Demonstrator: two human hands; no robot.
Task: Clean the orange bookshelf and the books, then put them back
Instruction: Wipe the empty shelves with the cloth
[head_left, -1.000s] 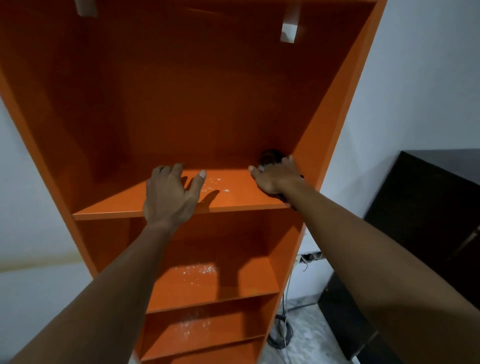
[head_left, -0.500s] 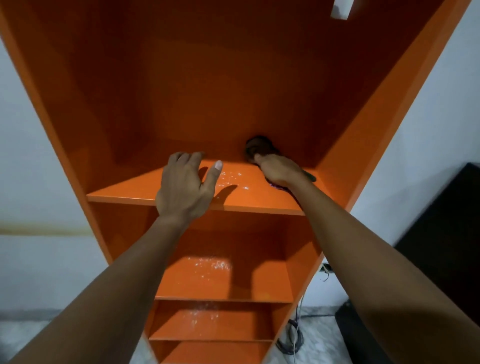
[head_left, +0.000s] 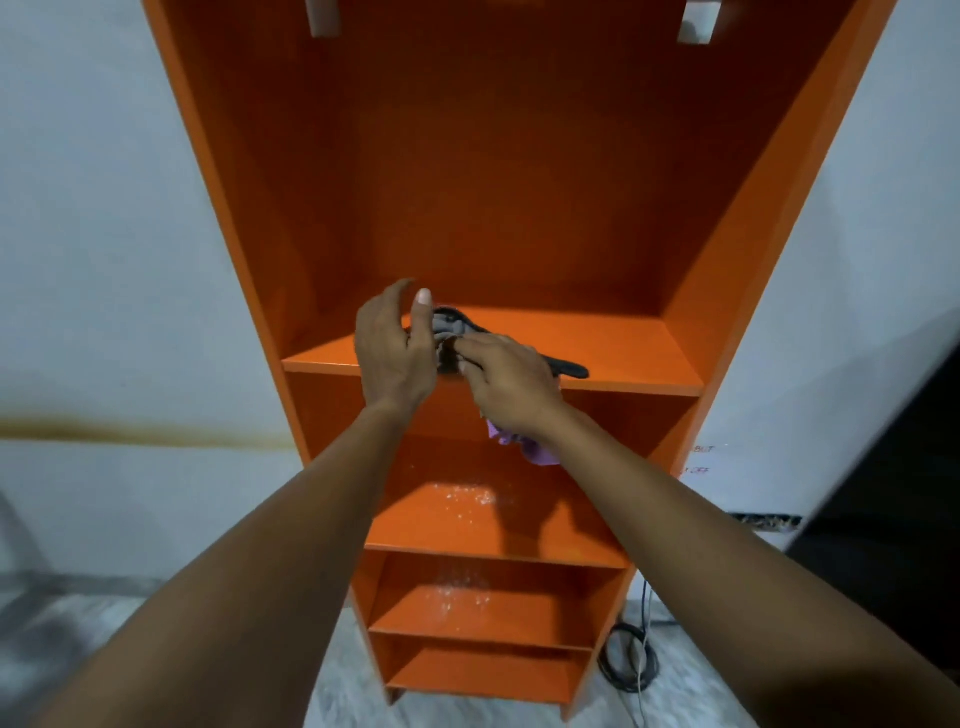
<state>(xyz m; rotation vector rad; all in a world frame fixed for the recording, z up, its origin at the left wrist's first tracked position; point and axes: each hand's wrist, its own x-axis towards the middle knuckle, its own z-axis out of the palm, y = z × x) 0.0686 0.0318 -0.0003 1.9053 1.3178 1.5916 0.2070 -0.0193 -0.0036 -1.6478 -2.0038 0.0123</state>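
The orange bookshelf (head_left: 519, 182) stands glossy and empty against the white wall (head_left: 104, 208), with no books in view. Cleaning looks to be under way, and restocking is all to come. The upper shelf (head_left: 623, 353) looks wiped, while white specks (head_left: 467, 499) dust the two shelves below. At its near edge the right hand (head_left: 511, 382) curls its fingers round a dark cloth (head_left: 569, 370). The left hand (head_left: 395, 353) is cupped just beside it, fingers relaxed, gripping nothing visible.

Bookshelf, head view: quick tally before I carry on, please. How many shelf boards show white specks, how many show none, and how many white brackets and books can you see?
Boards with white specks: 2
Boards with no specks showing: 2
White brackets: 2
Books: 0
Total: 6
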